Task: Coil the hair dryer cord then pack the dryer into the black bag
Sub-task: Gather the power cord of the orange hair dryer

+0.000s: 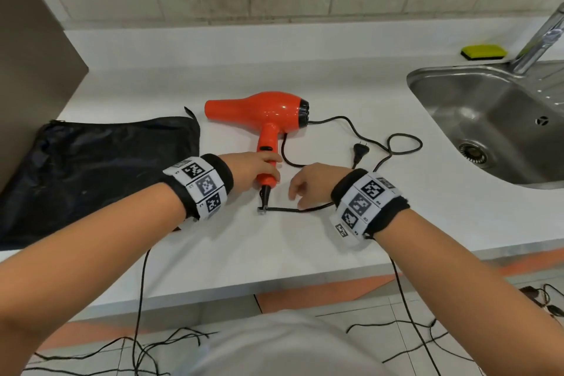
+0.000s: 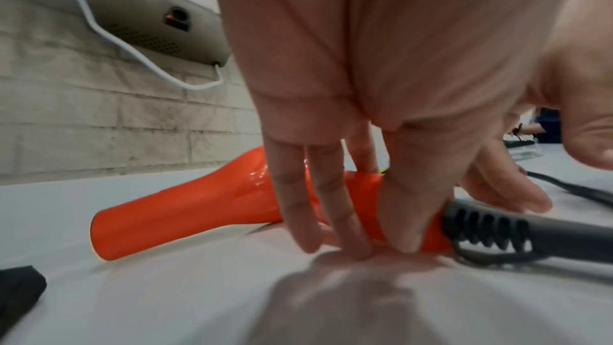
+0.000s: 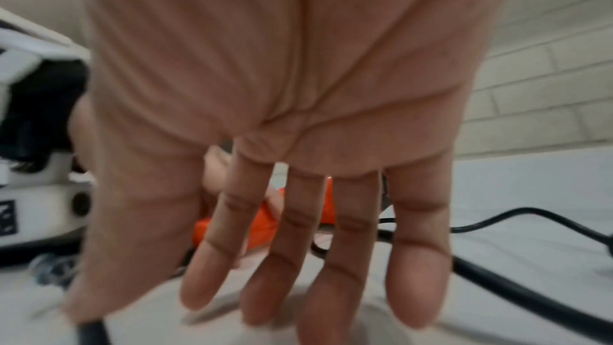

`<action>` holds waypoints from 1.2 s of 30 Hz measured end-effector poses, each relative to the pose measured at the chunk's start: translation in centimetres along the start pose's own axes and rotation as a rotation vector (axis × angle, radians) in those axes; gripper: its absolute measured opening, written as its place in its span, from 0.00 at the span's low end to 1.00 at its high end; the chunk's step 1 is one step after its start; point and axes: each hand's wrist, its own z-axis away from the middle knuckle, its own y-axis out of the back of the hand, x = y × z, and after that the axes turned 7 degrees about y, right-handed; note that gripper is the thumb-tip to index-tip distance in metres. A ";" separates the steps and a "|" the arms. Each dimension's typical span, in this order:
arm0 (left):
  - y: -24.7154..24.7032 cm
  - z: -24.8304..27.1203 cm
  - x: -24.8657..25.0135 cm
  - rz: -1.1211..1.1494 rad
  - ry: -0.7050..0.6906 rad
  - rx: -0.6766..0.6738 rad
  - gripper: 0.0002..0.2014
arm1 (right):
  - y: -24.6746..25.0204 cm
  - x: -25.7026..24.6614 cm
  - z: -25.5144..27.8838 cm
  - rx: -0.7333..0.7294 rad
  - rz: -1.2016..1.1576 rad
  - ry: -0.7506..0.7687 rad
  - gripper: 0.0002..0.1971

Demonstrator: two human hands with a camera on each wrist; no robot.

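I see the glossy orange plastic hair dryer (image 1: 268,113) lying on its side on the white countertop (image 1: 305,241), nozzle pointing left, black rear grille to the right, handle running toward me. My left hand (image 1: 259,169) is on the lower end of that handle: in the left wrist view the fingers (image 2: 335,209) come down over the orange handle and their tips meet the counter on its near side, with the thumb on the far side, so the hand is wrapped around the handle just above the ribbed black strain relief (image 2: 487,227).

The thin black power cord (image 1: 351,125) leaves the strain relief, bends sharply to the right along the counter and passes under my right hand (image 1: 311,185). It lies uncoiled in loose curves, one of them a small loop toward the sink, and the two-pin plug (image 1: 360,152) rests on the counter just beyond my right hand.

My right hand hovers low over the cord with fingers (image 3: 335,259) spread and nearly straight, palm down; it grips nothing that I can see.

The flat black fabric bag (image 1: 91,174) lies on the counter left of the dryer, near its nozzle but not touching it.

Off to the right are a stainless steel sink (image 1: 476,107) with a chrome tap (image 1: 540,40), and a yellow-and-black sponge (image 1: 483,52) on the ledge behind it.
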 end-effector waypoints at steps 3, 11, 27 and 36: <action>-0.1 -0.5 0.4 -0.032 0.009 0.050 0.18 | -0.6 -0.7 -1.1 -0.053 0.043 0.015 0.15; 3.3 -0.8 0.4 0.245 -0.109 0.166 0.20 | -0.5 -0.2 0.5 0.142 -0.095 0.104 0.10; 10.5 -1.0 1.1 0.675 -0.086 0.412 0.07 | 7.3 -1.0 4.3 1.192 -0.249 0.422 0.15; 11.2 0.2 0.4 0.611 -0.159 0.319 0.12 | 13.2 -0.8 3.2 1.364 -0.410 0.305 0.05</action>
